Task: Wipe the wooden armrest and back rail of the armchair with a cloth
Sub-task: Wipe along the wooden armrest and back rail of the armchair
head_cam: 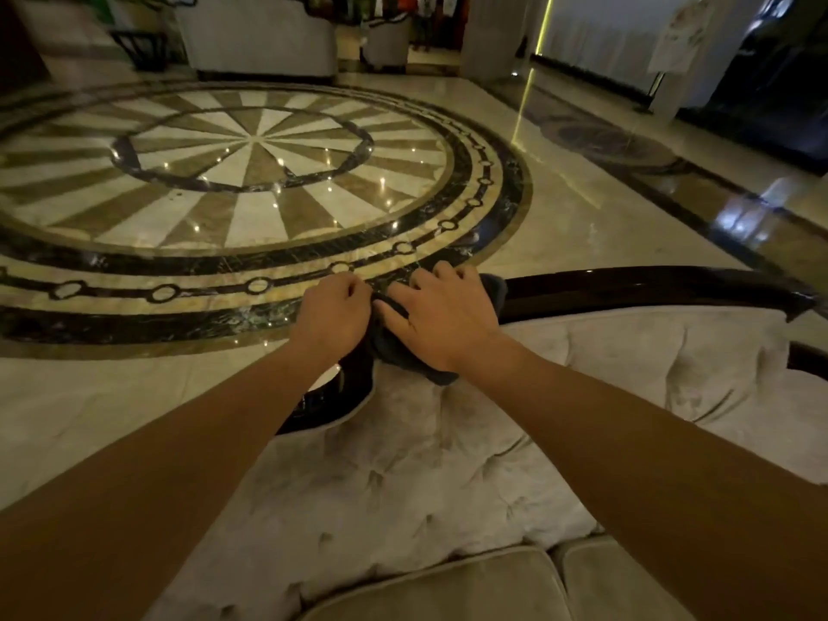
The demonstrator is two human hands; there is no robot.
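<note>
A dark grey cloth lies bunched over the dark polished wooden rail of a pale tufted armchair. My right hand lies flat on top of the cloth, fingers spread, pressing it onto the rail where it bends. My left hand is closed beside it, pinching the cloth's left edge. The rail runs right from the hands to a carved tip, and curves down and left below my left wrist. Most of the cloth is hidden under my hands.
A glossy marble floor with a round sunburst inlay spreads beyond the chair. Pale sofas stand at the far end, next to a dark side table. Seat cushions lie at the bottom edge.
</note>
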